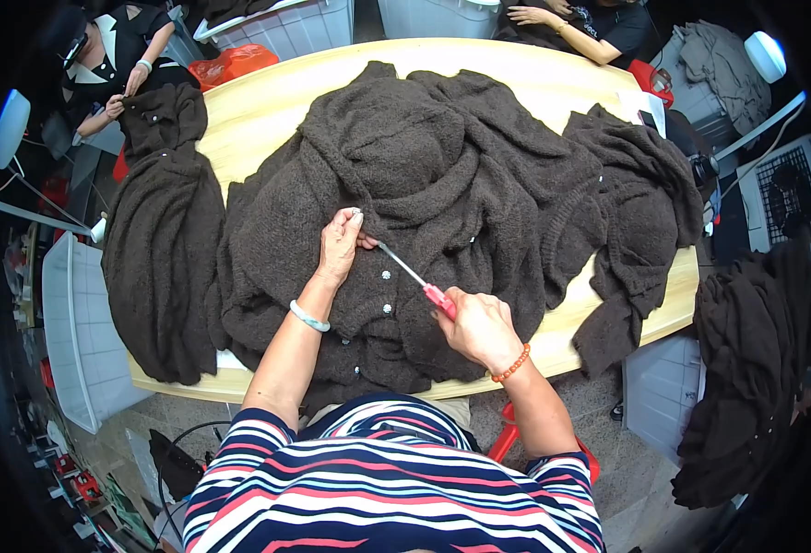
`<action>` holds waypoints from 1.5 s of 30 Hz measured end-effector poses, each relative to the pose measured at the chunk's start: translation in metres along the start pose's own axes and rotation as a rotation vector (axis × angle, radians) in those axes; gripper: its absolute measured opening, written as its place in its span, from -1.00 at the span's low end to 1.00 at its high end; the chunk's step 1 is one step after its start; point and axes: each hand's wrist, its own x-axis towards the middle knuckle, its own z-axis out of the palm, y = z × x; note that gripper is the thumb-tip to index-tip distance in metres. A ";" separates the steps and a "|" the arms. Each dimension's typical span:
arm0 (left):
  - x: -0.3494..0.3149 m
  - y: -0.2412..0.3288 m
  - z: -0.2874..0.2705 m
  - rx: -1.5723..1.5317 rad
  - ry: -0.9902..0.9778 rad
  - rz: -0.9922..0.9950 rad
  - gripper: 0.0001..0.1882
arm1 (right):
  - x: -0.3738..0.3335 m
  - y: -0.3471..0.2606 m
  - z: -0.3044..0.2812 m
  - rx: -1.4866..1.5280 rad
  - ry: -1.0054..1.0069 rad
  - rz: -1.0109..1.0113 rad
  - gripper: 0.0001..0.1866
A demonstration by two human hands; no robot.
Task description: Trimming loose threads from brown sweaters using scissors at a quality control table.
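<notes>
A dark brown knitted cardigan [405, 267] lies bunched in front of me, with small pale buttons [387, 276] down its front. My left hand [339, 243] is closed in a pinch on the cardigan's button edge, with a light spot, perhaps a button, at the fingertips. In my right hand [482, 327] is a thin metal tool with a pink handle [438, 299]; its exact kind is not clear. The tool's shaft slants up and left, its tip close to my left fingers.
More brown knitwear covers the table [267, 81] at left [161, 267] and right [640, 184]. A co-worker's hands [115, 106] handle a garment at far left; another person's arm [576, 35] rests at far right. Plastic bins [82, 323] and lamps [765, 57] stand around.
</notes>
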 end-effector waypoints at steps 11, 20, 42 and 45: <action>-0.019 0.000 0.028 0.469 0.072 0.178 -0.60 | -0.003 0.012 0.012 0.050 0.033 0.037 -0.83; -0.031 -0.011 0.040 1.147 0.109 0.393 -0.77 | -0.025 0.021 0.016 0.013 -0.020 0.091 -0.83; -0.060 0.017 0.040 1.083 -0.196 0.199 -0.50 | -0.042 0.036 0.027 0.030 -0.025 0.113 -0.79; -0.079 0.003 0.033 1.320 -0.204 0.315 -0.63 | -0.050 0.034 0.029 0.024 -0.076 0.076 -0.80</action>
